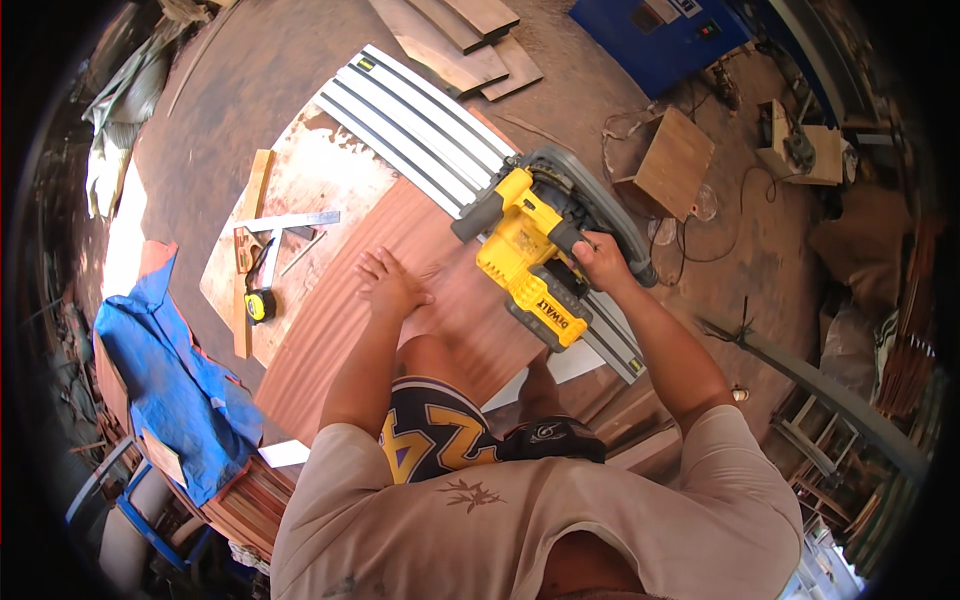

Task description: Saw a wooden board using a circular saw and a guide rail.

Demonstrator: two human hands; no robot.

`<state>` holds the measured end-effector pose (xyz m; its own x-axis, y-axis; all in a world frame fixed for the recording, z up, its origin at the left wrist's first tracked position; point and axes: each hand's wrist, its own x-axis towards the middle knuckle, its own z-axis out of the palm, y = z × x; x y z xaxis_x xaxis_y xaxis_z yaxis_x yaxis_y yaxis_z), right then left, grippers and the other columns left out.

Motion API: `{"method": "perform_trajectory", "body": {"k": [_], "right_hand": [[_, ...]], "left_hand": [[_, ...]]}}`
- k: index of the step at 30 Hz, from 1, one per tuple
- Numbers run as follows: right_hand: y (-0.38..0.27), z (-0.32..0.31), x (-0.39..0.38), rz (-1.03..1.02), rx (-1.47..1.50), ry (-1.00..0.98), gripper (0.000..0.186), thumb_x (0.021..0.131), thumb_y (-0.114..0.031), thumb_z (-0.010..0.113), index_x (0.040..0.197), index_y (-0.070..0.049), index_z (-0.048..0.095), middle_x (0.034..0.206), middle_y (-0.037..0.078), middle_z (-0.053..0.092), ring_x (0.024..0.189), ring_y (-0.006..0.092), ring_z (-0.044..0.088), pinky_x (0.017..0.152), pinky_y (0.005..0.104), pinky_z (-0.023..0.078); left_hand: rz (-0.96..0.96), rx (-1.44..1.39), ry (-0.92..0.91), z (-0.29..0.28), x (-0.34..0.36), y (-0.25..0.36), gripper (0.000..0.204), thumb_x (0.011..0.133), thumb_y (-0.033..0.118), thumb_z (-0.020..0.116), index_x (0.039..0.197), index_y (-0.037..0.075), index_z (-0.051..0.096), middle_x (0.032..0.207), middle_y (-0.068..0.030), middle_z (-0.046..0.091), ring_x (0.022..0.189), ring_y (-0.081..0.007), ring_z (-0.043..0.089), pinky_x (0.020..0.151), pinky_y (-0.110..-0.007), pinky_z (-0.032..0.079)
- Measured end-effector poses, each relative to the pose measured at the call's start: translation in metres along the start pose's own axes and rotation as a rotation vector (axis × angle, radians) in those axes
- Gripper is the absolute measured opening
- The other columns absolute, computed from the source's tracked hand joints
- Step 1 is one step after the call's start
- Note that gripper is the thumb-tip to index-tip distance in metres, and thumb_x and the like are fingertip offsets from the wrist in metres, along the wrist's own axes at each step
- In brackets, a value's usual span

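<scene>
My right hand point(598, 260) is wrapped round the black handle of a yellow and black cordless track saw point(525, 240). The saw sits on a long silver guide rail point(420, 125) that slants across a reddish-brown wooden board point(345, 285). Flat on that board, fingers spread, rests my left hand point(392, 285), to the left of the saw. A grey hose point(605, 190) curves round the saw's far right side. The saw's blade is hidden from this view.
On the pale worktop point(318, 160) to the left lie a metal square point(295, 220), a yellow tape measure point(260, 305) and a wooden strip point(241, 325). A blue tarp point(165, 360) hangs at the left. Loose planks point(440, 50), a wooden box point(665, 165) and cables lie on the floor beyond.
</scene>
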<state>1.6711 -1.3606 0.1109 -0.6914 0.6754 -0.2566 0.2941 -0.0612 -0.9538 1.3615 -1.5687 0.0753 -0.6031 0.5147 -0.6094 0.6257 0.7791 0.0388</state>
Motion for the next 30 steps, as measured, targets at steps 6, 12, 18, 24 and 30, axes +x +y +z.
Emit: {"method": "perform_trajectory", "body": {"k": [6,12,18,24,30], "right_hand": [[-0.010,-0.003,-0.002,-0.017,-0.015,-0.021,0.067,0.082,-0.067,0.057,0.076,-0.001,0.061,0.067,0.003,0.058,0.064,0.0109,0.054,0.060,0.0270,0.043],[-0.023,-0.003,-0.007,-0.027,0.053,-0.038,0.061,0.085,-0.061,0.058,0.077,-0.001,0.060,0.069,0.003,0.058,0.065,0.0114,0.053,0.060,0.0275,0.043],[-0.036,-0.003,-0.007,-0.040,0.043,-0.033,0.055,0.087,-0.055,0.058,0.077,-0.001,0.060,0.069,0.003,0.058,0.064,0.0117,0.053,0.060,0.0281,0.043],[-0.042,-0.004,-0.010,-0.065,0.034,-0.024,0.056,0.087,-0.055,0.058,0.075,-0.001,0.060,0.068,0.004,0.058,0.064,0.0122,0.053,0.060,0.0288,0.043],[-0.046,-0.004,-0.015,-0.096,0.025,-0.015,0.060,0.086,-0.060,0.058,0.074,-0.001,0.061,0.068,0.004,0.059,0.064,0.0130,0.055,0.060,0.0287,0.044]], "left_hand": [[-0.014,0.004,-0.007,-0.002,-0.021,0.007,0.141,0.056,0.045,0.089,0.150,-0.001,-0.006,0.154,-0.0320,-0.007,0.141,-0.0538,-0.004,0.102,-0.074,0.021],[-0.023,0.002,-0.003,0.000,-0.046,0.015,0.140,0.057,0.046,0.088,0.150,-0.001,-0.006,0.155,-0.0309,-0.008,0.141,-0.0531,-0.005,0.103,-0.073,0.019],[-0.062,0.013,-0.016,0.000,-0.068,0.028,0.138,0.059,0.046,0.087,0.150,-0.001,-0.006,0.155,-0.0300,-0.008,0.142,-0.0521,-0.005,0.105,-0.071,0.018],[-0.056,0.012,0.009,0.012,-0.090,0.034,0.139,0.059,0.047,0.087,0.150,-0.001,-0.006,0.155,-0.0310,-0.007,0.141,-0.0533,-0.004,0.104,-0.072,0.018],[-0.048,0.006,0.048,0.030,-0.115,0.041,0.138,0.058,0.047,0.087,0.150,-0.001,-0.005,0.154,-0.0323,-0.008,0.141,-0.0543,-0.004,0.103,-0.073,0.019]]}}
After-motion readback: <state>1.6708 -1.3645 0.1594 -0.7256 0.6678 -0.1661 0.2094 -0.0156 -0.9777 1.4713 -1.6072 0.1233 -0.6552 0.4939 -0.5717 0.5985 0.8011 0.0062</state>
